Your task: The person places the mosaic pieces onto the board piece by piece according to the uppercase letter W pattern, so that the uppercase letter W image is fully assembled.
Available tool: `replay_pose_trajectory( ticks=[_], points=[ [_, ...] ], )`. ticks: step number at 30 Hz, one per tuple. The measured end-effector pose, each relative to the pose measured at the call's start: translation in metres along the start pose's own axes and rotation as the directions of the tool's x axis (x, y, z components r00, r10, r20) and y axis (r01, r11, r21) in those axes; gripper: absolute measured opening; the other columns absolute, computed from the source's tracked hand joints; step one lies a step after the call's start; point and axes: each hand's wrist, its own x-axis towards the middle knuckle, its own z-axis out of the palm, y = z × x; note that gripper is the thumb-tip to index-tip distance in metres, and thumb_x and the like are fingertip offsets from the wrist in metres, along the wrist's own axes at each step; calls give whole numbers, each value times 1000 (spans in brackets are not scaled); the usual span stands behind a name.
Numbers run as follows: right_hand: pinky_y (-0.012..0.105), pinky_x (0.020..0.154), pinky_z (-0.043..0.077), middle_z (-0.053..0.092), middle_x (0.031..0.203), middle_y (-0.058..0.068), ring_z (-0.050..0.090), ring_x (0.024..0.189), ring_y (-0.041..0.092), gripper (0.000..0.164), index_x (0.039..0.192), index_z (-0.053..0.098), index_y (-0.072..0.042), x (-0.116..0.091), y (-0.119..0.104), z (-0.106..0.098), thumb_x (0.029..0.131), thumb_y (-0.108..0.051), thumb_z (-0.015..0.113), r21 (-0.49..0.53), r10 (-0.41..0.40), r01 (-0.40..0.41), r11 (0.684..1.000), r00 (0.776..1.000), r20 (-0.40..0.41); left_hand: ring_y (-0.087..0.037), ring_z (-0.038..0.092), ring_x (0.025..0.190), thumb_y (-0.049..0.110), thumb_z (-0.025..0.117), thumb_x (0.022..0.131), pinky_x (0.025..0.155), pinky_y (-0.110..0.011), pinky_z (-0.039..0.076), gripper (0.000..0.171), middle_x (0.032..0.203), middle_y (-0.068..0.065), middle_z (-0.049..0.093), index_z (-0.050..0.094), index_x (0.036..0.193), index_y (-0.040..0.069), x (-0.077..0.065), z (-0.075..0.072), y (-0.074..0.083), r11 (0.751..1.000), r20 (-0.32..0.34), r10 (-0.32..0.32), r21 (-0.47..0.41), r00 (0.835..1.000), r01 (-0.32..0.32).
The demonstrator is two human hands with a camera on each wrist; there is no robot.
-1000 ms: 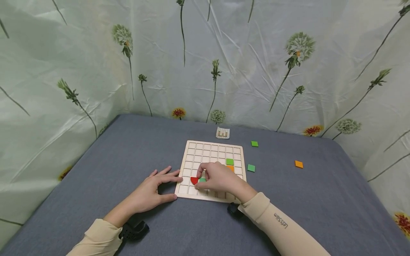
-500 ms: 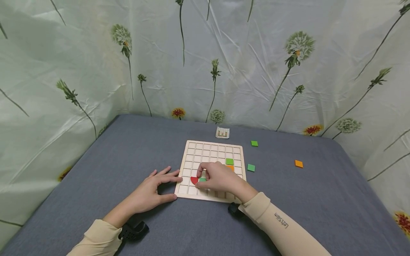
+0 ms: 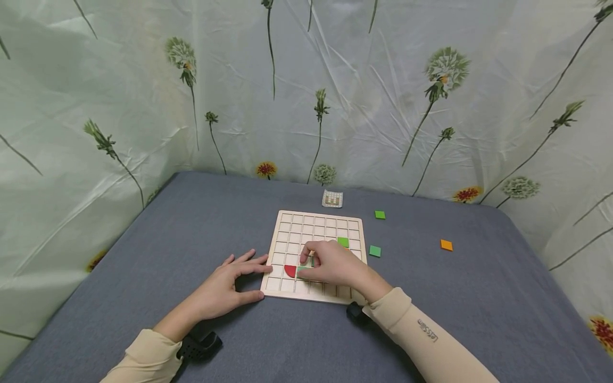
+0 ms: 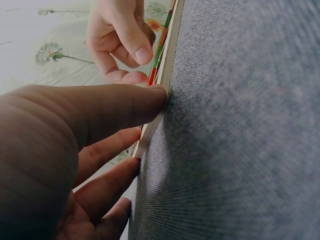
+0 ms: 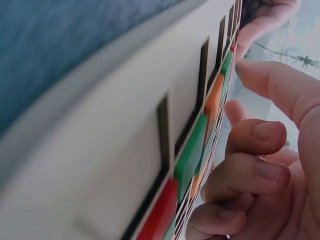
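A pale wooden grid board (image 3: 282,213) lies on the grey cloth. My left hand (image 3: 225,284) touches its left side, fingers extended along the edge and thumb near the front corner. Over the board's front half, my right hand (image 3: 335,263) has its thumb and index finger apart, with nothing visible between them. Below its thumb sits a green tile (image 5: 227,62), beside a red quarter-circle piece (image 3: 290,271). An orange tile (image 5: 214,97), another green tile (image 5: 191,155) and a red piece (image 5: 160,215) continue the row, mostly hidden by that hand in the head view.
A light green tile (image 3: 342,242) is in the board's right part. Right of the board lie a light green tile (image 3: 380,215), a green tile (image 3: 375,251) and an orange tile (image 3: 446,245). A small pattern card (image 3: 332,199) lies behind it; a flowered curtain (image 3: 383,106) hangs beyond.
My right hand has shifted slightly right, its thumb and index finger drawing back from the red piece over the green tile. The left hand stays at the board's edge.
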Motion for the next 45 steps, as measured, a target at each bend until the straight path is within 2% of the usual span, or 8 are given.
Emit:
replay_pose_trajectory(
  ticks=[6, 14, 22, 27, 36, 45],
  points=[
    [24, 57, 41, 51, 62, -8, 46, 54, 8, 16, 101, 71, -22, -7, 8, -11, 95, -33, 80, 15, 34, -34, 999, 999, -7, -43, 29, 164, 31, 87, 91, 130, -75, 7, 50, 165, -4, 53, 73, 138, 27, 0, 0, 0, 1000, 6, -10, 0, 1000, 10],
    [24, 56, 40, 47, 63, -7, 43, 54, 8, 18, 104, 71, -18, -17, 25, -26, 95, -32, 79, 47, 53, -51, 998, 998, -38, -41, 28, 165, 27, 88, 90, 131, -73, 6, 50, 165, -2, 53, 73, 138, 27, -1, 2, -2, 1000, 4, -23, -9, 1000, 23],
    [24, 56, 37, 46, 61, -7, 41, 55, 10, 14, 103, 72, -18, -30, 45, -40, 97, -28, 80, 53, 97, -93, 994, 992, -77, -41, 28, 165, 27, 88, 90, 131, -73, 6, 52, 165, -3, 53, 73, 139, 26, -1, 2, -3, 1000, 6, -21, -8, 1000, 21],
    [24, 53, 35, 46, 62, -5, 41, 55, 11, 17, 104, 72, -13, -40, 56, -50, 96, -26, 81, 59, 110, -104, 993, 988, -110, -42, 28, 164, 28, 88, 90, 130, -74, 6, 51, 165, -3, 53, 73, 139, 26, -1, 2, -2, 1000, 6, -15, -6, 1000, 15],
    [25, 53, 34, 45, 62, -5, 39, 54, 13, 24, 111, 71, -9, -53, 81, -64, 95, -23, 82, 97, 180, -167, 981, 973, -146, -42, 28, 164, 28, 88, 90, 130, -74, 6, 50, 165, -3, 53, 73, 138, 26, -2, 1, 0, 1000, 5, -17, -15, 1000, 17],
    [25, 51, 33, 49, 62, -6, 38, 53, 9, 35, 118, 70, -5, -64, 116, -76, 95, -28, 83, 149, 251, -226, 963, 950, -183, -43, 29, 164, 29, 88, 90, 129, -76, 7, 50, 165, -5, 53, 73, 138, 26, -1, 1, 1, 1000, -5, -7, -13, 1000, 7]
  ],
)
